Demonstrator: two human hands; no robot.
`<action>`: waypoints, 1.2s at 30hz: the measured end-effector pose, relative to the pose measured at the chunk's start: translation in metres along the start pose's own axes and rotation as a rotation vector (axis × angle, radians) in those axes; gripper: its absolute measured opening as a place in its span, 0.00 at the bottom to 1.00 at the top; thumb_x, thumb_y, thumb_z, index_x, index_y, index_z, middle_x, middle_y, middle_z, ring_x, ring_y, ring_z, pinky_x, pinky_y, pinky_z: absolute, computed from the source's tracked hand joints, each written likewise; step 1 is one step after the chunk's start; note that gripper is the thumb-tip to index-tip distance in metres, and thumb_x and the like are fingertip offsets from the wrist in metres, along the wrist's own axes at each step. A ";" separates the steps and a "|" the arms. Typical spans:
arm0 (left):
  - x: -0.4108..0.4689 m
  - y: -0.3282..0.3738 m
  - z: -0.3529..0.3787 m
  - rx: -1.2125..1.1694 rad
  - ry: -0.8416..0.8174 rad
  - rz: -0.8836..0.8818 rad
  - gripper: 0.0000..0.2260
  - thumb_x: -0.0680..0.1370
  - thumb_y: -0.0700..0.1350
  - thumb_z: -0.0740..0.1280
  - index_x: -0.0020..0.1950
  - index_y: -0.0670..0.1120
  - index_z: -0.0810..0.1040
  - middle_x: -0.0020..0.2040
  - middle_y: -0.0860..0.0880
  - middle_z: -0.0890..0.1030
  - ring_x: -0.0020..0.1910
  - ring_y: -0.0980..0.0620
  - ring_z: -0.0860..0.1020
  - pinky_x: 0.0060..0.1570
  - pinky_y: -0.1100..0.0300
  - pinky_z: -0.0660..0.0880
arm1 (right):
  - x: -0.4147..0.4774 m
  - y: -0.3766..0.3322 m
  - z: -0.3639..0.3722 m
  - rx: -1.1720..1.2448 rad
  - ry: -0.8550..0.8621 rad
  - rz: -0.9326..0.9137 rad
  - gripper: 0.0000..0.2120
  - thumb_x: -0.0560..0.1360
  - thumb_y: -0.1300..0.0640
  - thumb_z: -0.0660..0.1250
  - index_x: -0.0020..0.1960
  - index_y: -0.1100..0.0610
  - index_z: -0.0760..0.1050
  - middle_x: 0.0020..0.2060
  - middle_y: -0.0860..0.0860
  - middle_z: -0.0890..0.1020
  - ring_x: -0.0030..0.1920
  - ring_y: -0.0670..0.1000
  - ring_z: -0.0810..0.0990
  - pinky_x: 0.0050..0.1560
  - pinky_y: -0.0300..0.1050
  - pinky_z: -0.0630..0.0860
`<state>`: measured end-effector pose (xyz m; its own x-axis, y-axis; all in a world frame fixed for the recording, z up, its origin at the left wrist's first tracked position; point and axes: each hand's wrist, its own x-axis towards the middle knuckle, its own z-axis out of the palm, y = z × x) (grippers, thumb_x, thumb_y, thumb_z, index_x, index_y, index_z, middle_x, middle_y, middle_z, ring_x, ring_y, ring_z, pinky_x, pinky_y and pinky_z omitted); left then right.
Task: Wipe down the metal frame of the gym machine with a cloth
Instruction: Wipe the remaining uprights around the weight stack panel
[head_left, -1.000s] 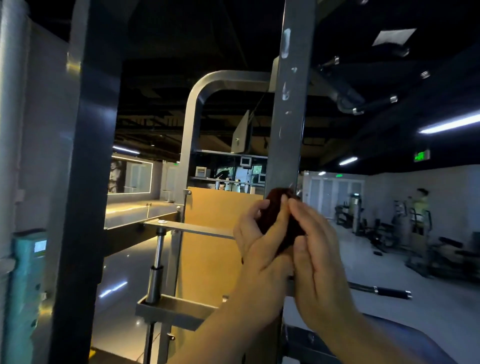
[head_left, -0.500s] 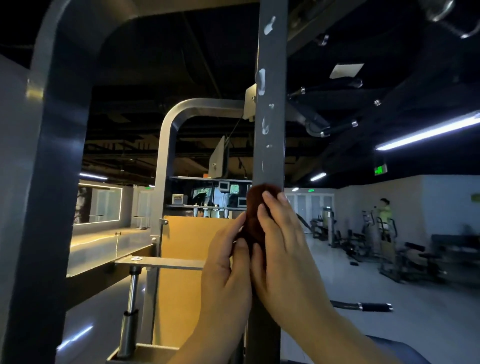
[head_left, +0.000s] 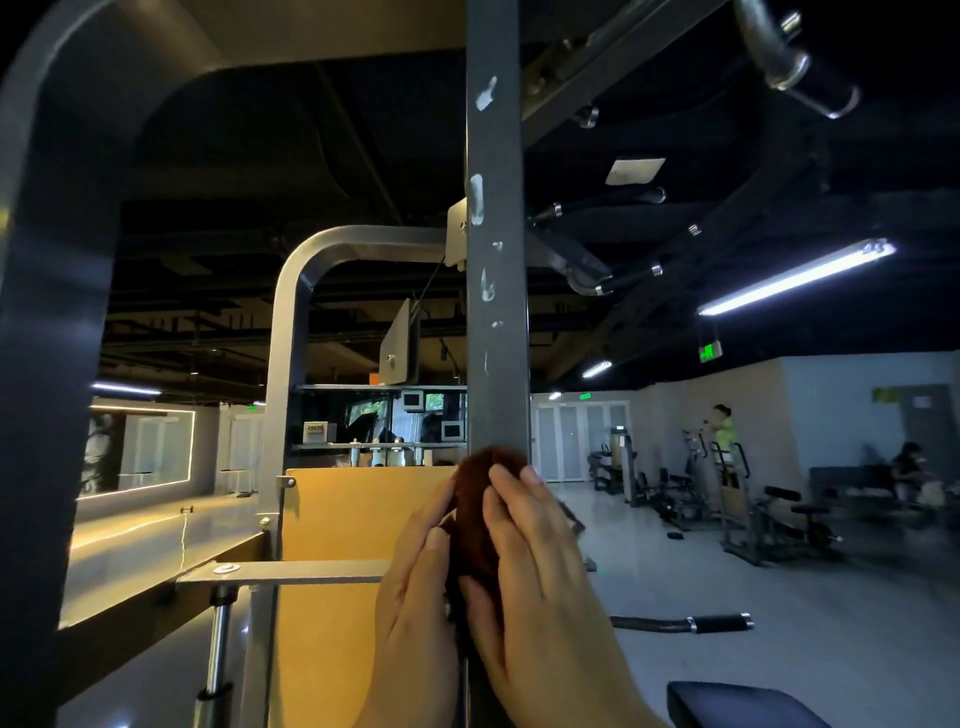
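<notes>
A dark grey upright post of the machine frame (head_left: 497, 291) runs up the middle of the view, with chipped white marks along its left edge. A dark brown cloth (head_left: 480, 514) is wrapped against the post at about chest height. My left hand (head_left: 415, 597) presses the cloth from the left side of the post. My right hand (head_left: 540, 571) presses it from the right, its fingers laid flat over the cloth. Both hands sandwich the cloth around the post.
A thick frame column (head_left: 52, 389) stands close on the left. Behind the post are a curved silver frame arch (head_left: 296, 291), an orange panel (head_left: 343, 519) and a horizontal bracket (head_left: 291, 569). Handle bars (head_left: 800, 73) hang overhead. A padded seat (head_left: 737, 704) sits lower right; other gym machines (head_left: 737, 493) stand further off.
The view has tilted upward, showing more of the post's upper part. Both hands stay pressed on the cloth around the post, sitting lower in the view than a second ago.
</notes>
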<state>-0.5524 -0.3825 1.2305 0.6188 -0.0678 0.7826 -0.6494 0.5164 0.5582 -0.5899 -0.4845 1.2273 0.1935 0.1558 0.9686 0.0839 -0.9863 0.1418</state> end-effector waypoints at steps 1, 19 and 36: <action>0.001 -0.008 -0.004 0.045 -0.051 0.011 0.20 0.80 0.51 0.66 0.73 0.53 0.76 0.69 0.54 0.80 0.69 0.56 0.77 0.62 0.62 0.76 | -0.013 -0.005 0.007 -0.079 -0.012 0.017 0.26 0.80 0.50 0.60 0.77 0.56 0.63 0.83 0.53 0.54 0.82 0.54 0.53 0.73 0.54 0.70; 0.011 0.005 0.007 0.065 -0.093 0.091 0.18 0.81 0.48 0.61 0.70 0.60 0.78 0.69 0.62 0.79 0.71 0.61 0.74 0.71 0.51 0.70 | -0.069 0.000 0.021 0.119 0.189 -0.002 0.20 0.78 0.54 0.65 0.69 0.56 0.78 0.74 0.47 0.73 0.78 0.51 0.66 0.75 0.47 0.68; 0.001 -0.007 -0.008 0.076 -0.170 0.113 0.16 0.87 0.41 0.58 0.71 0.55 0.74 0.68 0.59 0.79 0.71 0.58 0.75 0.71 0.56 0.73 | -0.035 0.001 -0.005 0.160 -0.029 0.094 0.25 0.84 0.53 0.54 0.81 0.55 0.57 0.80 0.49 0.58 0.82 0.51 0.51 0.81 0.44 0.49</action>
<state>-0.5433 -0.3798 1.2251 0.4611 -0.1594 0.8729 -0.7456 0.4638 0.4785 -0.6017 -0.4908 1.1948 0.2356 0.0666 0.9696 0.2178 -0.9759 0.0141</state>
